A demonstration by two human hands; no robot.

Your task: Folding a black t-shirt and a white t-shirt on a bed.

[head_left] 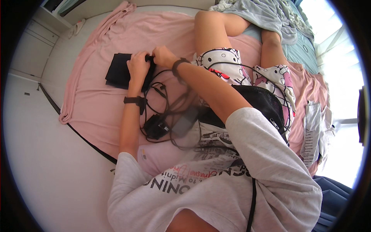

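Observation:
A dark, flat, folded black cloth (119,71) lies on the pink bedding at the far left of the middle. My left hand (139,65) is closed on its right part, fingers bent over the far edge. Close beside it, my right hand (164,56) pinches the cloth's upper right corner. The fingertips of both hands almost meet there, and what lies between them is partly hidden. A black strap circles each wrist. Just nearer than the cloth, black cables (165,94) lie in loops around a boxy black device (155,127).
A pink blanket (94,100) covers the bed. A black mesh bag (262,102) rests by my lap, with a cable over it. Crumpled grey fabric (266,17) lies beyond my knees. A grey-white packet (311,133) is at the right, near bright curtains (334,42).

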